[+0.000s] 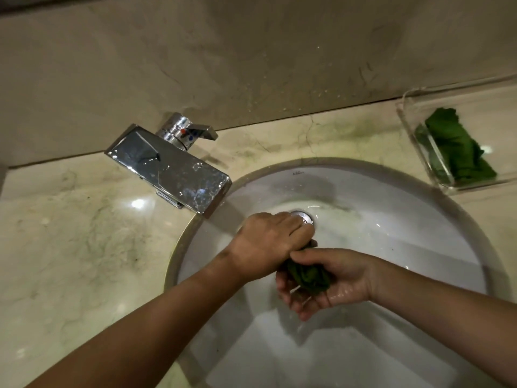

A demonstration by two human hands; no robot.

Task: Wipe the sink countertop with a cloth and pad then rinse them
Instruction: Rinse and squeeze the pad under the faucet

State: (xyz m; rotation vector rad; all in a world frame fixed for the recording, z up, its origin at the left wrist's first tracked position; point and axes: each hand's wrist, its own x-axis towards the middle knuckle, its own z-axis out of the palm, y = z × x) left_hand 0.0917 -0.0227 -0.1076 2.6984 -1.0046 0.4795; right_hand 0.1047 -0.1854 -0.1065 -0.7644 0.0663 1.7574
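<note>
Over the white sink basin (391, 247), both my hands hold one wet dark green cloth (307, 275). My left hand (268, 242) grips its upper end in a fist, back of the hand up, just in front of the chrome drain (305, 217). My right hand (327, 281), palm up and wet, curls its thumb and fingers round the lower end. Much of the cloth is hidden inside the two hands. A second green cloth or pad (458, 147) lies crumpled in a clear tray (408, 119) at the right on the countertop (78, 233).
A square chrome faucet (170, 166) with a lever handle (193, 130) juts over the basin's left rim; no water stream shows. The marble countertop is glossy with greenish streaks. A beige backsplash wall (251, 51) with water drops rises behind.
</note>
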